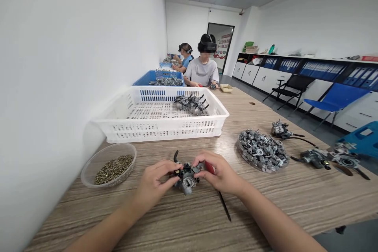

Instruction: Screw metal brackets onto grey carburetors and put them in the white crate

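1. holding a small grey metal carburettor part (186, 177) just above the wood-grain table (295, 201), the left hand (153, 183) pinches its left side with fingertips closed on it;
2. the right hand (221, 173) grips the part's right side, also wrapped around a red-handled screwdriver (220, 199) whose dark shaft points down toward the table edge;
3. a clear round bowl of brass screws (110, 169) sits left; a clear dish of grey metal pieces (262, 150) sits right;
4. a white slotted plastic crate (161, 126) stands behind, holding more grey assemblies.
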`<state>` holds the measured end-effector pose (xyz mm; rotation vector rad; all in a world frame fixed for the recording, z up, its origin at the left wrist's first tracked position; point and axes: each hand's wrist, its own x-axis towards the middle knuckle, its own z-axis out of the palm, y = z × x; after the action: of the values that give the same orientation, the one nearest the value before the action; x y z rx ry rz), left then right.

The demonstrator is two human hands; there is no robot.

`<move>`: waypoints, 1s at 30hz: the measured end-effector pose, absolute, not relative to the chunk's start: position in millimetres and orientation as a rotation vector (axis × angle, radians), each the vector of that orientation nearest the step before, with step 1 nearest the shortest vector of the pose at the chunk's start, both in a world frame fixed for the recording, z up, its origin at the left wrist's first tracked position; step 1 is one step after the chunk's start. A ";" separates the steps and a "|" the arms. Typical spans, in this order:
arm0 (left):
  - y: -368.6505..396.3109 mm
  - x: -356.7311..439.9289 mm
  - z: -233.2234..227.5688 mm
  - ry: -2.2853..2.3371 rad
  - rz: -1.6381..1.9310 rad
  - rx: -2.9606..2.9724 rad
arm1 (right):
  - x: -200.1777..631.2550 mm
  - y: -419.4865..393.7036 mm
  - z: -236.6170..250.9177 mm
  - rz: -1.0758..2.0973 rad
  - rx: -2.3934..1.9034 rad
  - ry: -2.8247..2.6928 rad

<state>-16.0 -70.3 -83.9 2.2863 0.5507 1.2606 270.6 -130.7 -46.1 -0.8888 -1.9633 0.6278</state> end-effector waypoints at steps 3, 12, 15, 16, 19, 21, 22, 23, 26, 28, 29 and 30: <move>-71.9 -15.9 -83.4 0.533 1.275 2.240 | 269.4 -137.4 -40.1 0.672 -0.853 -1.998; -85.3 -8.0 -81.2 0.698 1.320 2.116 | 264.5 -139.0 -43.2 0.739 -0.826 -2.101; -87.3 -7.3 -81.2 0.700 1.337 2.103 | 264.8 -139.6 -42.6 0.711 -0.843 -2.121; -87.8 -7.2 -81.3 0.705 1.339 2.099 | 264.9 -139.8 -41.9 0.700 -0.847 -2.128; -89.5 -6.4 -81.9 0.699 1.349 2.087 | 264.7 -140.1 -39.2 0.663 -0.856 -2.173; -90.4 -5.6 -82.4 0.686 1.358 2.077 | 264.4 -140.1 -38.1 0.646 -0.871 -2.198; -90.7 -5.2 -82.7 0.679 1.361 2.073 | 264.2 -140.0 -38.0 0.648 -0.880 -2.199; -90.8 -4.8 -82.9 0.675 1.363 2.069 | 264.0 -140.0 -38.3 0.659 -0.886 -2.193; -90.9 -4.0 -83.1 0.682 1.365 2.061 | 263.7 -139.9 -40.3 0.697 -0.903 -2.168; -90.8 -4.0 -82.9 0.685 1.368 2.058 | 263.4 -139.9 -41.5 0.701 -0.910 -2.173; -90.8 -4.1 -82.7 0.683 1.368 2.058 | 263.3 -139.9 -41.8 0.702 -0.911 -2.179; -90.9 -4.3 -82.5 0.678 1.366 2.060 | 263.2 -139.9 -41.9 0.708 -0.911 -2.183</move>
<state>-4.3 -90.9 -82.5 2.0595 0.6782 1.3658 263.2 -139.9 -41.9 -0.9109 -2.1826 0.7082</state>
